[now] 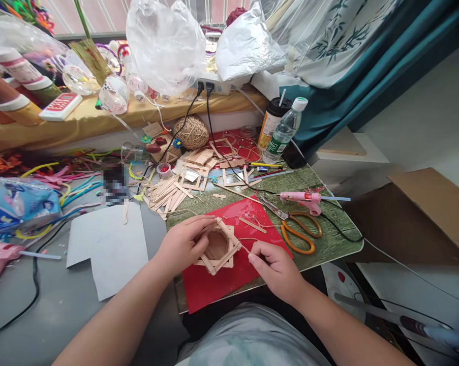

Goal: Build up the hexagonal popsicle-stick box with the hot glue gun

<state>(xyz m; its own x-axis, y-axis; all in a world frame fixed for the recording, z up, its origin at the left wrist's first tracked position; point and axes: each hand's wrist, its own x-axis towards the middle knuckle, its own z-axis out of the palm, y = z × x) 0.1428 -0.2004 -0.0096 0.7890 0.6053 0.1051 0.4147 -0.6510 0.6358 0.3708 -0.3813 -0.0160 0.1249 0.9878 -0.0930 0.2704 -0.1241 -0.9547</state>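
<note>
My left hand (183, 243) is closed on the left side of a craft-stick box (232, 252), made of wooden sticks stacked in an angular ring around an opening. The box is over a red sheet (202, 292). A thin piece of twine (245, 248) runs from the right corner of the box to my right hand (275, 265), whose thumb and forefinger pinch it. Behind the box, a loose craft stick (252, 225) lies on the red sheet. To the right are scissors (298, 227) with orange handles.
A pink glue gun (302, 199) with its cord lies beyond the scissors. Piled craft sticks (170, 195), a twine ball (191, 132), a water bottle (284, 129) and a lidded cup (272, 119) stand farther back. Grey card (111, 249) and another glue gun (0, 259) lie left.
</note>
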